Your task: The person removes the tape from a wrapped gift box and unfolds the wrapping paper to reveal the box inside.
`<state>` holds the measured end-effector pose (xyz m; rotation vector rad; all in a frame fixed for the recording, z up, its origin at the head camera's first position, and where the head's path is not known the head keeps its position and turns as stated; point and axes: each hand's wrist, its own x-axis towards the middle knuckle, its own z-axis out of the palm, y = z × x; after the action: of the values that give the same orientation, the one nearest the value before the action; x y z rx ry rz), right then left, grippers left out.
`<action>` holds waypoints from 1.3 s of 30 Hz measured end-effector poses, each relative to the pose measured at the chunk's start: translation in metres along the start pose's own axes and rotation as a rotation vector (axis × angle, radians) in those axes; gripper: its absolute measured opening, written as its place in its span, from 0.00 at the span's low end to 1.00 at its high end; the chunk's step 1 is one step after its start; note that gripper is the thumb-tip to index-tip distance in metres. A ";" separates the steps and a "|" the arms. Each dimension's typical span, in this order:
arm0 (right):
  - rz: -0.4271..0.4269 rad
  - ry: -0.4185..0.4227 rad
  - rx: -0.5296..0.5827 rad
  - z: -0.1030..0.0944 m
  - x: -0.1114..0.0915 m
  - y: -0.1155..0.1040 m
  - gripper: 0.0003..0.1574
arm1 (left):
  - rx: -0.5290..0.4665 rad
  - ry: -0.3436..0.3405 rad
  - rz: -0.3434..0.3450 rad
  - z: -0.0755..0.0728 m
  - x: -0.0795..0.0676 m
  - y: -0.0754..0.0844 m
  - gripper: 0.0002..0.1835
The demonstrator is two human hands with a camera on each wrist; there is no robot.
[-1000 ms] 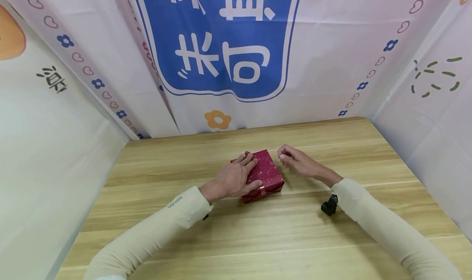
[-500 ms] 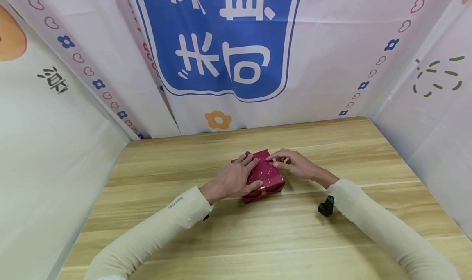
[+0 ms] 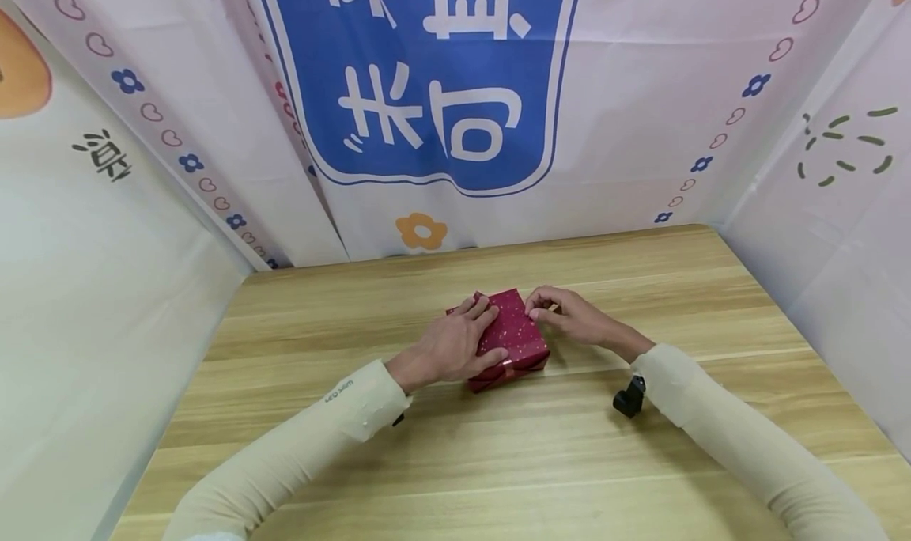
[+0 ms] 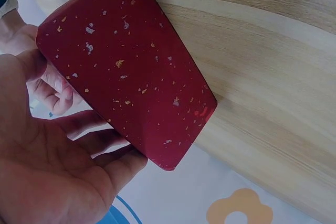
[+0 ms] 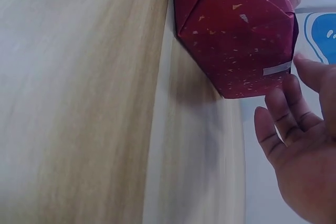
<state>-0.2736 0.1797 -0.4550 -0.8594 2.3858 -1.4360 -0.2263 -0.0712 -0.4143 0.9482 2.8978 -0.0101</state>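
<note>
A gift box (image 3: 514, 331) wrapped in dark red paper with gold and silver flecks sits on the table. My left hand (image 3: 455, 343) rests on its top, fingers spread across the left part. In the left wrist view the left fingers (image 4: 123, 158) lie along the upper edge of the speckled box (image 4: 128, 72). My right hand (image 3: 569, 315) is at the box's right edge, its thumb and fingertips near each other. The right wrist view shows the right hand (image 5: 302, 129) with loosely bent fingers beside a short strip of clear tape (image 5: 276, 68) on the folded paper.
The wood-grain table (image 3: 455, 478) extends around the box. A printed white cloth (image 3: 626, 130) with a blue sign stands behind it, and further white sheets (image 3: 92, 288) flank both sides. A black wrist camera (image 3: 629, 399) hangs below the right sleeve.
The right hand has come left from beside the box, reached over its right edge, then drawn its fingertips back slightly to that edge. The left hand and box have stayed put.
</note>
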 end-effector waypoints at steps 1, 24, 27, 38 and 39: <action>-0.001 -0.004 0.011 0.000 0.000 0.000 0.07 | -0.002 0.000 -0.001 0.000 0.000 0.000 0.43; 0.031 0.004 0.119 0.001 0.000 0.009 0.11 | 0.001 -0.017 -0.002 0.000 -0.002 0.000 0.43; 0.030 0.007 0.134 0.001 -0.001 0.009 0.11 | 0.000 -0.015 0.000 0.000 -0.002 0.000 0.43; 0.035 0.011 0.179 0.001 -0.004 0.016 0.13 | -0.001 -0.008 0.004 -0.001 -0.002 -0.001 0.43; 0.037 0.011 0.178 0.000 -0.005 0.017 0.13 | -0.005 -0.008 0.005 -0.001 -0.002 -0.001 0.43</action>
<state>-0.2760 0.1882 -0.4703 -0.7620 2.2273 -1.6123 -0.2256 -0.0726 -0.4129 0.9527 2.8868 -0.0064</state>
